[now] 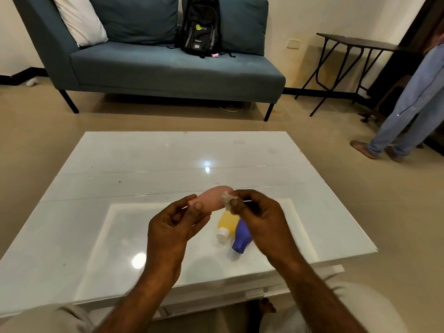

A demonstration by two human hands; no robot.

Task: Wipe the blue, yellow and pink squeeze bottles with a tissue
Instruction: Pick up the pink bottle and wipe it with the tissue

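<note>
My left hand [176, 227] grips the cap end of the pink squeeze bottle [212, 198], held sideways in the air above the white table [120, 169]. A small crumpled tissue [228, 200] is pinched in my right hand [258, 218] and pressed against the right part of the pink bottle. Below my hands, the yellow bottle [227, 223] with a white cap and the blue bottle [241, 236] lie side by side on the table, caps towards me. My right hand covers part of the blue bottle.
A blue-grey sofa [168, 68] with a black backpack [201, 27] stands beyond the table. A dark folding table [355, 44] is at the back right. A person in jeans [408, 111] stands at the right edge.
</note>
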